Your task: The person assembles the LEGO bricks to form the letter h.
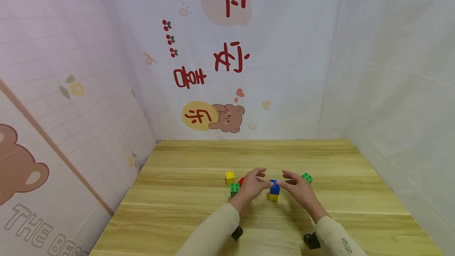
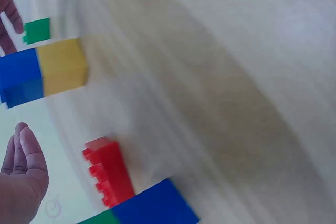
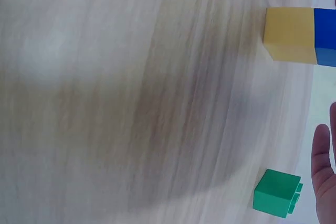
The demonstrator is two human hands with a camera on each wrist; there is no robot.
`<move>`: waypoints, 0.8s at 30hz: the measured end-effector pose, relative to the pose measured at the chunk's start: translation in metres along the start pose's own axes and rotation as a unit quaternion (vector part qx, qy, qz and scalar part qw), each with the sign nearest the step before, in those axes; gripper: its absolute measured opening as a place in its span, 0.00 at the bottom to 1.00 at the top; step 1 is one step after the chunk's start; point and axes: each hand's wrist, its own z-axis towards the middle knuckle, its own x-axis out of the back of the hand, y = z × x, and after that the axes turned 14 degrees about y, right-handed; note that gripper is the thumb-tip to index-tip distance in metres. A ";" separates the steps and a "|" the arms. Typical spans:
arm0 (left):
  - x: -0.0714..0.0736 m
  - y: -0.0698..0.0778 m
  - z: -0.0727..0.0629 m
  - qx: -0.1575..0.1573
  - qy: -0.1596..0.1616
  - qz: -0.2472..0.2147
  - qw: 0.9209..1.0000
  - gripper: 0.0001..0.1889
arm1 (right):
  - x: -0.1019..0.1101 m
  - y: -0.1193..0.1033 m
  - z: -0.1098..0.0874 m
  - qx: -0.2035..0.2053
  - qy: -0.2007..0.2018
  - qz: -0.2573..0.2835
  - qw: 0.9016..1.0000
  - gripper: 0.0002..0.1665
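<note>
A blue toy brick sits on top of a yellow brick, together forming a small upright stack. On its left side is my left hand, its fingers loosely bent and holding nothing. My right hand is on the opposite side, also with nothing in it. Both thumbs point inward at the blue brick's top in the head view. The left wrist view shows a gap between the left hand and the stack. Similarly, the right hand is apart from the yellow brick in the right wrist view.
Left of the stack are a yellow brick, a partly hidden red brick and a green brick joined to a blue brick. Another green brick lies beyond my right hand. Printed cloth walls enclose the wooden table.
</note>
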 end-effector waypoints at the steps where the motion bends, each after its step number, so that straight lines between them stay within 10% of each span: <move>1: 0.002 0.002 0.001 -0.004 0.000 -0.001 1.000 0.29 | 0.000 -0.001 0.000 -0.005 0.004 0.005 1.000 0.43; 13: 0.038 0.025 0.017 -0.004 0.041 -0.051 0.998 0.26 | -0.003 -0.012 0.003 -0.008 0.047 0.027 0.998 0.38; 24: 0.079 0.013 0.024 0.010 0.067 -0.081 0.994 0.25 | -0.018 -0.031 0.002 0.004 0.085 0.058 0.995 0.34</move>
